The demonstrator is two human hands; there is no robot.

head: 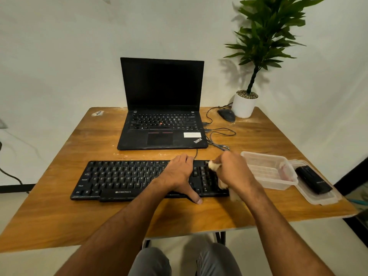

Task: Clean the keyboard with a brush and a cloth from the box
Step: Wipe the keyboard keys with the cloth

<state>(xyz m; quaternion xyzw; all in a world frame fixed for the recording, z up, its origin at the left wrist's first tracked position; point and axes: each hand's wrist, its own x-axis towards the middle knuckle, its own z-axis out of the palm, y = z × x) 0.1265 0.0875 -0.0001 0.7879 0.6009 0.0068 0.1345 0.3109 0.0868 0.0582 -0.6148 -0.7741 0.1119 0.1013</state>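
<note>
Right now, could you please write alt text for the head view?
The right hand wipes the right end of a black keyboard with a cloth while the left hand steadies it on a wooden table; an open laptop sits behind.

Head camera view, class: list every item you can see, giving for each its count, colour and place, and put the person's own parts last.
keyboard: 1, black, near middle of the table, under both hands
cloth: 1, cream, on the keyboard's right end, gripped by the right hand
box: 1, clear plastic, open, right of the keyboard
lid: 1, clear, right of the box
black object: 1, black, lying on the lid; whether it is the brush cannot be told
laptop: 1, black, open, screen dark, behind the keyboard
mouse: 1, black, far right, beside the pot
plant: 1, green in a white pot, far right corner
table: 1, brown wood
left hand: 1, resting flat on the keyboard
right hand: 1, gripping the cloth
</note>
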